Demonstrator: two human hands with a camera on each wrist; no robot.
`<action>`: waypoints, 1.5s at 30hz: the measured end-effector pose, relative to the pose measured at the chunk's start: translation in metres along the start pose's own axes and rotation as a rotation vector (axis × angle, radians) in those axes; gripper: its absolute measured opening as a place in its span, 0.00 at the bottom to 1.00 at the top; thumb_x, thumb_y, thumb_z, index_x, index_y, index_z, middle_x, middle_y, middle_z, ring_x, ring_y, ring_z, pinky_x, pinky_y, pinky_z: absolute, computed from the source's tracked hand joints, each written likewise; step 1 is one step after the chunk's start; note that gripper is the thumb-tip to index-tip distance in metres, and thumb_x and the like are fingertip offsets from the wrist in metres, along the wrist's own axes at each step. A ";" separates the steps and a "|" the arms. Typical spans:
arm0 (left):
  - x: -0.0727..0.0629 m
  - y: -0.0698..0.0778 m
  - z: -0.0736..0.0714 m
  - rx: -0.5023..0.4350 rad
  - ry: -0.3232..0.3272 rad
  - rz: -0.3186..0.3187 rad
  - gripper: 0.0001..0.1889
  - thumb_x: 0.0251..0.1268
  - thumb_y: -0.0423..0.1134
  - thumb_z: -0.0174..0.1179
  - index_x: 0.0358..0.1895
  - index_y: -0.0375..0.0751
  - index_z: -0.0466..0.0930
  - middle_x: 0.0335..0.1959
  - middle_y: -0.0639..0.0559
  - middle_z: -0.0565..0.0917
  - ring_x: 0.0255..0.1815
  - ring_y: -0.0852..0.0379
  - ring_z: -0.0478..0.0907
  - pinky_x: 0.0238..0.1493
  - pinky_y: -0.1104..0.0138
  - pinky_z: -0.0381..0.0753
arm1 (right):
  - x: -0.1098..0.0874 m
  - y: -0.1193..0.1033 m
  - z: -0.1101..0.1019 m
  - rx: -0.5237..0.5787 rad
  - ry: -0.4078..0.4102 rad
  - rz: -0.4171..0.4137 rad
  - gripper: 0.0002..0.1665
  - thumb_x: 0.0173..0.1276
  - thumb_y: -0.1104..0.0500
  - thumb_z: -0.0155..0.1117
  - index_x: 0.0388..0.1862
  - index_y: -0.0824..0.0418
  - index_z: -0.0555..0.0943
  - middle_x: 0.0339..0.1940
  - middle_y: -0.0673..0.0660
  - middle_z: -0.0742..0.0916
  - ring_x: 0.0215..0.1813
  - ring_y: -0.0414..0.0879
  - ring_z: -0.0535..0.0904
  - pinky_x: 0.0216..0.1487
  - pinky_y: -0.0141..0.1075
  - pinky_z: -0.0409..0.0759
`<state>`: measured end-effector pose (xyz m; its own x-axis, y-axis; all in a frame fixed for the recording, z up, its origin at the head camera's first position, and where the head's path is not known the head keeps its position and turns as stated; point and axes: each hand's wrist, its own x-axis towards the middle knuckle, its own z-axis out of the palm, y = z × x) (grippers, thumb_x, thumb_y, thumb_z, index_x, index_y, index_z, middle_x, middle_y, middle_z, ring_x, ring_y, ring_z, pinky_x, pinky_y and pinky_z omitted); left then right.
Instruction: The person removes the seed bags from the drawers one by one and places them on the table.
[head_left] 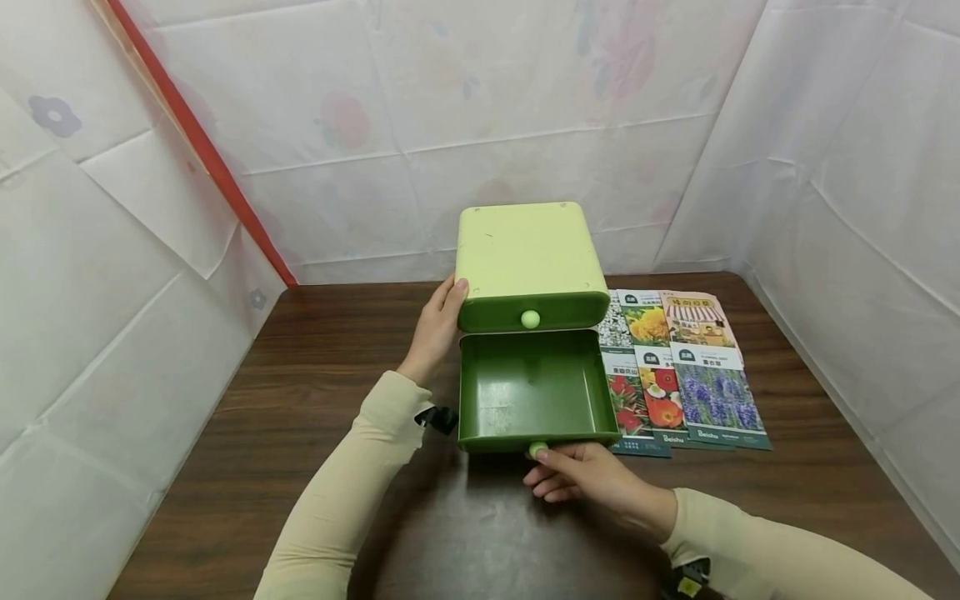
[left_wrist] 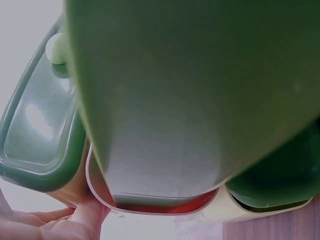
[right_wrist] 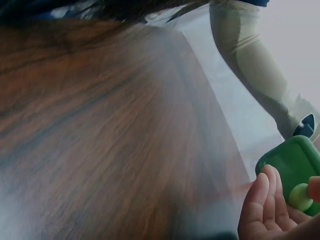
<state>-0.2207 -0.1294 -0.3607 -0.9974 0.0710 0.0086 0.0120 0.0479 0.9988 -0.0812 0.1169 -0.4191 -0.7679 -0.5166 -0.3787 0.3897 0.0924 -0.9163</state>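
A pale yellow-green cabinet (head_left: 528, 250) with stacked dark green drawers stands on the table. One green drawer (head_left: 536, 383) below the top one is pulled far out toward me, its smooth inside showing. My right hand (head_left: 596, 483) pinches that drawer's round light-green knob (head_left: 537, 449) between thumb and fingers. Against the cabinet's left side rests my left hand (head_left: 435, 333), fingers along the wall near the front edge. The top drawer (left_wrist: 40, 125) is closed in the left wrist view, and another drawer (left_wrist: 280, 170) shows beneath the pulled-out one.
Several seed packets (head_left: 716, 396) with flower pictures lie overlapped on the dark wood table (head_left: 322, 400) right of the cabinet, partly behind the drawer. White patterned sheeting (head_left: 420, 150) hangs behind the table and along both sides.
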 end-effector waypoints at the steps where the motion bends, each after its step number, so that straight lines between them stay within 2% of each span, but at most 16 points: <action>1: 0.000 0.000 0.000 0.000 0.000 -0.001 0.38 0.70 0.69 0.45 0.78 0.59 0.53 0.75 0.52 0.63 0.59 0.48 0.77 0.57 0.54 0.80 | 0.000 -0.001 0.001 0.006 0.010 0.004 0.32 0.75 0.48 0.57 0.56 0.79 0.77 0.38 0.52 0.90 0.37 0.39 0.86 0.46 0.37 0.86; 6: 0.000 0.000 0.000 0.001 0.004 0.000 0.38 0.69 0.69 0.45 0.78 0.59 0.53 0.75 0.51 0.64 0.58 0.49 0.78 0.56 0.55 0.80 | 0.000 -0.008 0.000 0.024 0.033 0.010 0.33 0.74 0.47 0.58 0.58 0.77 0.77 0.39 0.54 0.90 0.38 0.40 0.87 0.48 0.39 0.86; 15: 0.000 -0.001 0.000 0.023 -0.002 0.009 0.37 0.71 0.68 0.44 0.78 0.59 0.53 0.72 0.51 0.67 0.52 0.51 0.79 0.50 0.59 0.82 | 0.006 -0.024 -0.007 0.094 0.009 0.013 0.34 0.74 0.47 0.59 0.64 0.75 0.74 0.47 0.60 0.89 0.44 0.43 0.88 0.53 0.42 0.85; 22: 0.001 0.000 0.001 -0.001 0.002 0.008 0.36 0.72 0.66 0.45 0.78 0.56 0.55 0.70 0.49 0.69 0.51 0.51 0.79 0.50 0.60 0.83 | 0.016 -0.030 -0.014 0.203 -0.004 0.036 0.35 0.74 0.48 0.60 0.66 0.74 0.71 0.51 0.62 0.88 0.50 0.47 0.87 0.59 0.45 0.81; 28: 0.001 0.000 0.000 -0.017 -0.021 0.010 0.36 0.72 0.66 0.45 0.78 0.56 0.53 0.71 0.49 0.68 0.55 0.50 0.78 0.57 0.57 0.81 | 0.024 -0.035 -0.019 0.284 -0.041 0.014 0.22 0.75 0.50 0.59 0.57 0.66 0.79 0.48 0.59 0.89 0.50 0.48 0.87 0.58 0.43 0.82; 31: 0.001 0.000 0.000 -0.026 -0.033 0.013 0.36 0.72 0.66 0.45 0.78 0.57 0.53 0.71 0.49 0.67 0.56 0.50 0.78 0.58 0.55 0.80 | 0.029 -0.037 -0.021 0.302 -0.051 0.002 0.19 0.75 0.51 0.58 0.54 0.63 0.81 0.48 0.59 0.89 0.50 0.48 0.87 0.58 0.43 0.82; 37: 0.000 0.000 -0.001 -0.038 -0.034 0.013 0.37 0.71 0.67 0.45 0.78 0.57 0.53 0.69 0.49 0.69 0.53 0.52 0.78 0.56 0.57 0.81 | 0.040 -0.040 -0.026 0.324 -0.044 0.003 0.18 0.75 0.51 0.59 0.53 0.63 0.81 0.50 0.60 0.88 0.51 0.49 0.86 0.58 0.43 0.82; 45: 0.002 -0.001 0.000 -0.036 -0.016 0.011 0.37 0.70 0.67 0.46 0.78 0.56 0.54 0.68 0.49 0.70 0.51 0.53 0.79 0.54 0.58 0.82 | 0.058 -0.047 -0.034 0.328 -0.028 -0.001 0.22 0.74 0.50 0.60 0.56 0.65 0.79 0.51 0.61 0.88 0.52 0.49 0.86 0.59 0.43 0.81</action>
<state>-0.2223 -0.1297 -0.3618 -0.9960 0.0875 0.0188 0.0198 0.0107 0.9997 -0.1615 0.1118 -0.4030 -0.7559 -0.5399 -0.3701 0.5356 -0.1850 -0.8240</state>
